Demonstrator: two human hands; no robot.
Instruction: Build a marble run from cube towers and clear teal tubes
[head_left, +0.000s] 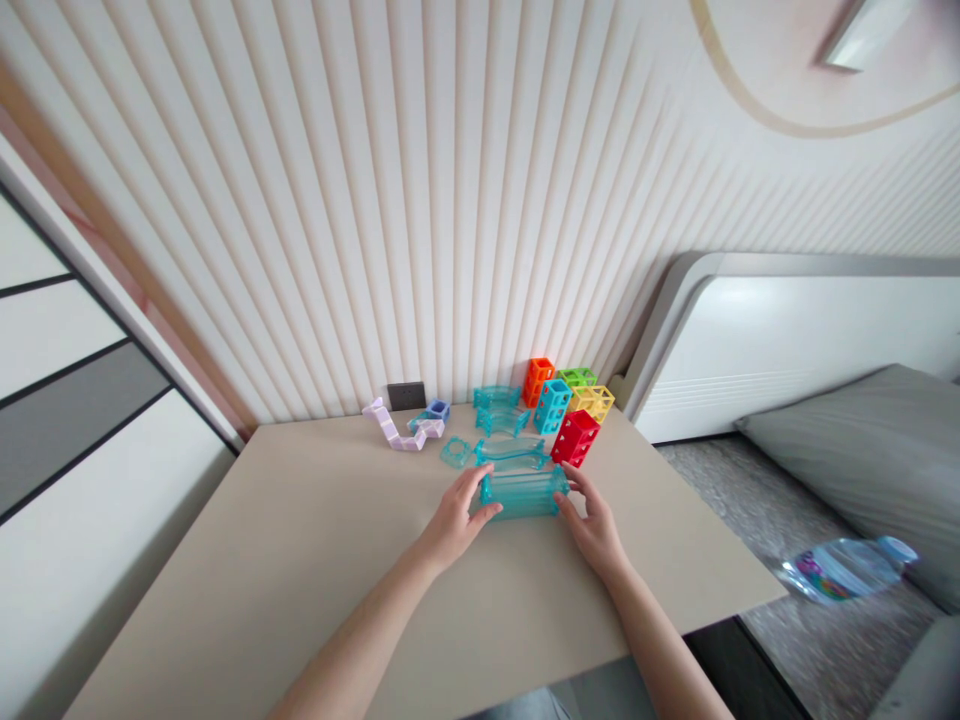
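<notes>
My left hand (456, 515) and my right hand (592, 515) are at the two ends of a stack of straight, clear teal toy track pieces (521, 495), with thumbs and fingers closed about its ends. Just behind it lies another clear teal track piece (511, 454). Curved teal track pieces (501, 420) sit farther back by the wall. A flat teal square frame (456, 452) is beyond my left hand. Past my right hand stand a red block tower (575, 438) and a light-blue block tower (553, 406).
An orange tower (538, 382), yellow blocks (592, 402) and green blocks (577, 377) stand at the table's (300, 560) back right. A lilac zigzag track (401, 432) and a blue block (438, 410) lie left. A plastic bottle (847, 568) lies on the bed at right.
</notes>
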